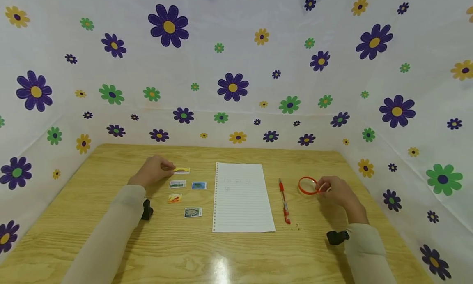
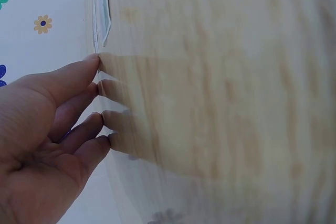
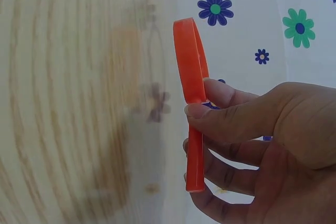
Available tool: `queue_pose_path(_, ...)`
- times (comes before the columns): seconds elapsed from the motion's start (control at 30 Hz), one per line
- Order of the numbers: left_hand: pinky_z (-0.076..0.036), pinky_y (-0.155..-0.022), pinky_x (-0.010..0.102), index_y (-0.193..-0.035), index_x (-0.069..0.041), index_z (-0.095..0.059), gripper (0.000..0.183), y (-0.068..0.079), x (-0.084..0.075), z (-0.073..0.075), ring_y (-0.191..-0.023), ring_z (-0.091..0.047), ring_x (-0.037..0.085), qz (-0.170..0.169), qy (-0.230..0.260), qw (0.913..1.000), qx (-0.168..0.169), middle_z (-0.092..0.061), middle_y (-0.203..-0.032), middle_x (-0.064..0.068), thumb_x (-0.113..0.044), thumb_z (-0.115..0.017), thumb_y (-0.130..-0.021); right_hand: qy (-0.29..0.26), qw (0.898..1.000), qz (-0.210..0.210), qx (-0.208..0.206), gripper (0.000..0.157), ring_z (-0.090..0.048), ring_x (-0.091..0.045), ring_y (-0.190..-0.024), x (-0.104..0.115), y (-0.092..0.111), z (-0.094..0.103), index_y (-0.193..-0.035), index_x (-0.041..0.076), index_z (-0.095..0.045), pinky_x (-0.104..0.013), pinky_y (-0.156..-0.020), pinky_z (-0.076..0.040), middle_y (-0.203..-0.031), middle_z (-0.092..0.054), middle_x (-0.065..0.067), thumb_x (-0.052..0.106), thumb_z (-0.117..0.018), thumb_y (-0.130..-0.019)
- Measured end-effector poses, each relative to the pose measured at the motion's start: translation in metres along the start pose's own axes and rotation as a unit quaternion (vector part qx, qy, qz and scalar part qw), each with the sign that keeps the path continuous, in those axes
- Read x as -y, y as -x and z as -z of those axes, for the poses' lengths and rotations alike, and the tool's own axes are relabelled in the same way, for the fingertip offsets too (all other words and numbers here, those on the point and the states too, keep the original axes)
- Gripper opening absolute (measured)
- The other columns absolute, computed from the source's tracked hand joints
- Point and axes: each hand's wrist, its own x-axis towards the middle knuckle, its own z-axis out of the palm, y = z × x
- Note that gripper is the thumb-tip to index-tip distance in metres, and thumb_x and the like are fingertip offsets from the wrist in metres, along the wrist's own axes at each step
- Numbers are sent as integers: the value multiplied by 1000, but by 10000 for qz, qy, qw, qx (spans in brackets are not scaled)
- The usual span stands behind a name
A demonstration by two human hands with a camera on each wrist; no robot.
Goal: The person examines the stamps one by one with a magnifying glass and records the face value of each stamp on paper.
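Note:
My left hand (image 1: 153,171) is at the far left of the table, its thumb and fingertips pinching the left end of a yellow postage stamp (image 1: 182,170) that lies on the wood. In the left wrist view the fingertips (image 2: 98,62) touch the tabletop, and the stamp shows only as a thin edge. My right hand (image 1: 338,190) holds a red-rimmed magnifying glass (image 1: 300,187) above the table on the right. Seen from the right wrist, thumb and fingers grip its handle (image 3: 195,166) just below the ring, with the lens edge-on.
Beside the left hand lie several more stamps (image 1: 193,212). A lined paper sheet (image 1: 242,206) with faint writing is in the middle, and a red pen (image 1: 283,202) lies to its right. Small crumbs (image 1: 295,227) are near the pen. Flower-printed cloth (image 1: 236,111) surrounds the table.

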Motion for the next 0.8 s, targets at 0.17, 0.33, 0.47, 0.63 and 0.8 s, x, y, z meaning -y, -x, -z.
queue_pose_path(0.17, -45, -113, 60, -122, -3, -75, 26, 0, 1, 1, -130, -59, 45, -45, 30, 10000, -18, -64, -139, 24, -13, -70, -98, 10, 9999, -130, 93, 9, -57, -26, -82, -2, -3, -1, -94, 3, -70, -32, -70, -43, -91, -68, -17, -2, -74, -87)
queue_pose_path(0.33, -46, -112, 60, -122, -2, -75, 26, -2, 1, -1, -129, -59, 45, -68, 57, 10000, 27, -64, -139, 25, -13, -70, -99, 56, 9995, -221, 216, 9, -58, -23, -80, -6, -4, -4, -93, 3, -70, -31, -68, -44, -89, -69, -14, -1, -74, -87)
queue_pose_path(0.47, -46, -112, 59, -122, -3, -75, 27, -3, 0, -1, -129, -60, 45, -47, 77, 9999, 50, -64, -140, 25, -14, -70, -99, 58, 9991, -325, 256, 10, -58, -23, -79, -9, -4, -6, -94, 3, -70, -30, -67, -44, -88, -68, -13, -1, -74, -86)
queue_pose_path(0.63, -46, -113, 59, -122, -3, -75, 27, -4, 0, -2, -130, -59, 44, -31, 78, 10000, 44, -63, -140, 24, -14, -70, -98, 88, 9990, -326, 297, 10, -59, -24, -80, -11, -4, -7, -94, 3, -69, -31, -68, -44, -89, -69, -14, -1, -74, -86)
queue_pose_path(0.8, -45, -113, 61, -122, -3, -75, 27, -1, -1, 0, -130, -58, 45, 41, 59, 10000, 68, -63, -140, 25, -15, -70, -98, 74, 9990, -283, 349, 10, -61, -25, -83, -9, -3, -6, -94, 3, -69, -32, -70, -46, -91, -70, -15, -2, -73, -86)
